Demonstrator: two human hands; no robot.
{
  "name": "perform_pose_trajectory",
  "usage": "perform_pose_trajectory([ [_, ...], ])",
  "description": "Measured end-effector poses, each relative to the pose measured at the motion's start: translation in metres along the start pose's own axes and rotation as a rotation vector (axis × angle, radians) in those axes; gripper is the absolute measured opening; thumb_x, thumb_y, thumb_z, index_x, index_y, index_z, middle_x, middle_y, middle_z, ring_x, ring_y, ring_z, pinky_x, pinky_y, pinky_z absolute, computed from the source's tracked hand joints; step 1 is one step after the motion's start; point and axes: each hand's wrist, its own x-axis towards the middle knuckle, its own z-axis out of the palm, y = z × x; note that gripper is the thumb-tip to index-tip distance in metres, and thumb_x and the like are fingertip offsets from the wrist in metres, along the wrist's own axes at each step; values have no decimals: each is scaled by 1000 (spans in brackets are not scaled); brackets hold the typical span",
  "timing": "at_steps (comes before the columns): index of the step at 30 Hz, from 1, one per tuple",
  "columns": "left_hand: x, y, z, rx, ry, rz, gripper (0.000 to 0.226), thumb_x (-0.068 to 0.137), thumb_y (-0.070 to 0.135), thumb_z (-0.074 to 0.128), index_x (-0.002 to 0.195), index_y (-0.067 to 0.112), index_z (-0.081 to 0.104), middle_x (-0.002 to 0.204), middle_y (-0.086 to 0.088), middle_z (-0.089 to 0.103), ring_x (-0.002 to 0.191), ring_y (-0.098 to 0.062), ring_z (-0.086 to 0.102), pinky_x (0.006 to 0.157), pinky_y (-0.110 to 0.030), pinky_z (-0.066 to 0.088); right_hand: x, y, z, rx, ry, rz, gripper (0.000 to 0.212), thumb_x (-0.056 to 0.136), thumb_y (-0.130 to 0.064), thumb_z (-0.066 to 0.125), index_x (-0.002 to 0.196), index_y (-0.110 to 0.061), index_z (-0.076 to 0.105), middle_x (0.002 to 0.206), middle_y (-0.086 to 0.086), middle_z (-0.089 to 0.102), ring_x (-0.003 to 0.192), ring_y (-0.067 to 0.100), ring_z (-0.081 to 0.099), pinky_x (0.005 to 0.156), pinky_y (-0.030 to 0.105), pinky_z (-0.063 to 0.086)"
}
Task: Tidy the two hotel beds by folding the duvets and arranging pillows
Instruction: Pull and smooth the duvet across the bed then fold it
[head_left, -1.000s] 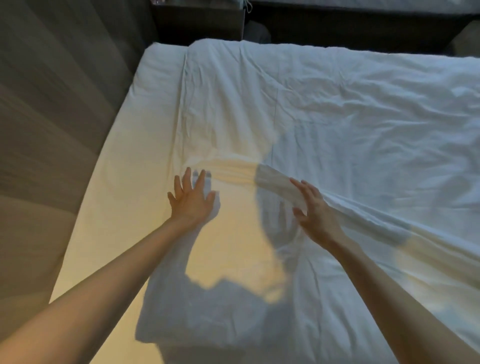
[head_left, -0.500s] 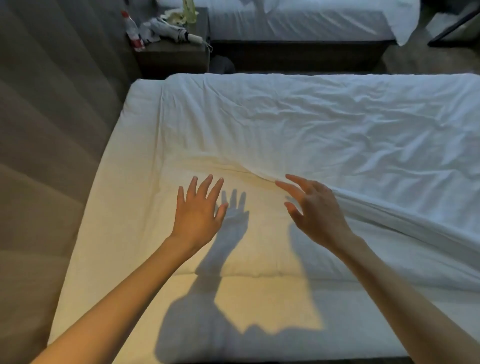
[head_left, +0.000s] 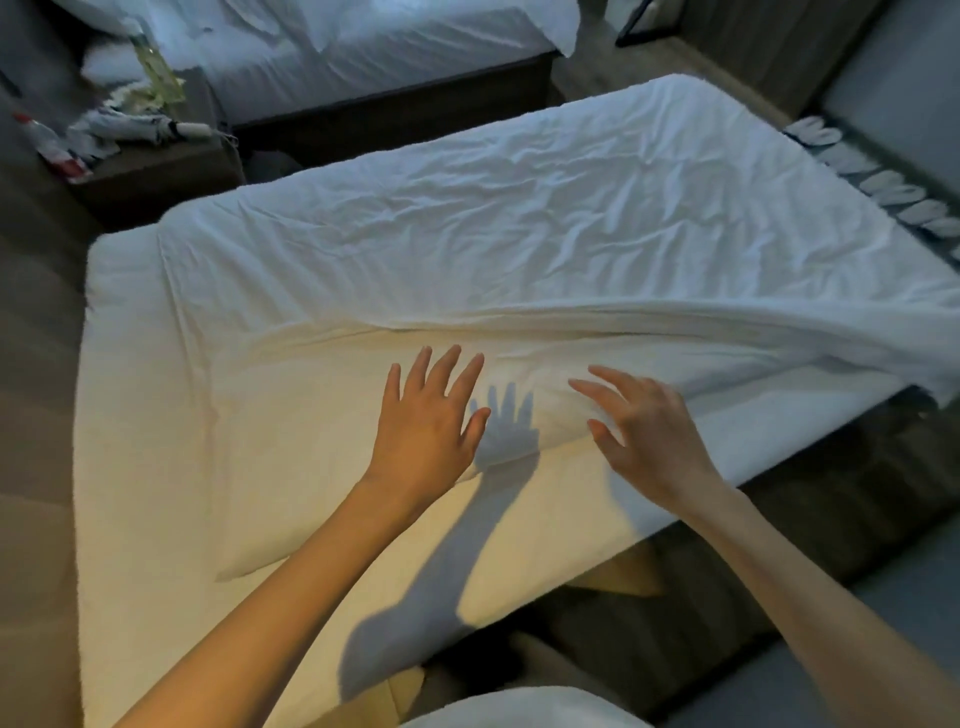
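Observation:
A wrinkled white duvet (head_left: 545, 208) covers the near bed, its folded near edge (head_left: 649, 325) running across the middle and hanging off the right side. A white pillow (head_left: 291, 467) lies on the bare sheet (head_left: 130, 415) at the near end. My left hand (head_left: 426, 421) hovers over the pillow with fingers spread and straight. My right hand (head_left: 644, 431) hovers just right of it, fingers loosely extended, holding nothing. The second bed (head_left: 374, 57) with rumpled white bedding stands at the far side.
A dark nightstand (head_left: 156, 171) between the beds carries a bottle (head_left: 52, 148), a folded umbrella (head_left: 140, 127) and other clutter. White slippers (head_left: 883, 182) line the floor at the right. A wooden wall panel (head_left: 36, 467) runs along the left. Something white (head_left: 519, 709) pokes in at the bottom edge.
My right hand has let go of the duvet edge and lifted off it. Both hands have pulled back toward me over the pillow, and the view has risen to show the second bed.

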Motion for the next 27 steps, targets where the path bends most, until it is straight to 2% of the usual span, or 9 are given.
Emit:
perform_pose_trajectory([
  [4, 7, 32, -1, -7, -36, 147, 54, 98, 42, 40, 147, 20, 39, 151, -9, 40, 141, -36, 32, 112, -55, 25, -44, 12, -8, 11, 14, 158, 51, 90, -23, 61, 139, -28, 46, 146, -1, 44, 129, 25, 47, 105, 51, 36],
  [9, 27, 93, 3, -3, -87, 290, 54, 101, 45, 34, 151, 27, 27, 159, -3, 24, 148, -29, 14, 118, -50, 12, -86, 43, -25, -14, 61, 307, 48, 91, -23, 61, 137, -27, 46, 143, 1, 47, 125, 24, 50, 104, 50, 39],
  [13, 49, 148, 10, 6, -122, 382, 54, 101, 48, 29, 152, 30, 23, 160, 0, 18, 149, -27, 8, 120, -48, 8, -109, 87, -40, -28, 119, 400, 49, 90, -24, 62, 137, -26, 47, 143, 0, 48, 123, 21, 51, 104, 46, 40],
  [18, 97, 239, 35, 14, -158, 466, 56, 101, 50, 25, 152, 29, 20, 160, 1, 18, 149, -25, 8, 120, -49, 10, -133, 179, -53, -31, 166, 527, 47, 92, -27, 57, 138, -26, 47, 145, 0, 46, 126, 22, 48, 106, 48, 39],
  [27, 213, 439, 79, 15, -150, 543, 56, 100, 47, 32, 151, 24, 27, 158, -3, 26, 147, -28, 16, 118, -49, 15, -162, 393, -112, -93, 189, 657, 46, 89, -23, 61, 134, -23, 53, 142, 2, 49, 121, 27, 50, 102, 49, 41],
])
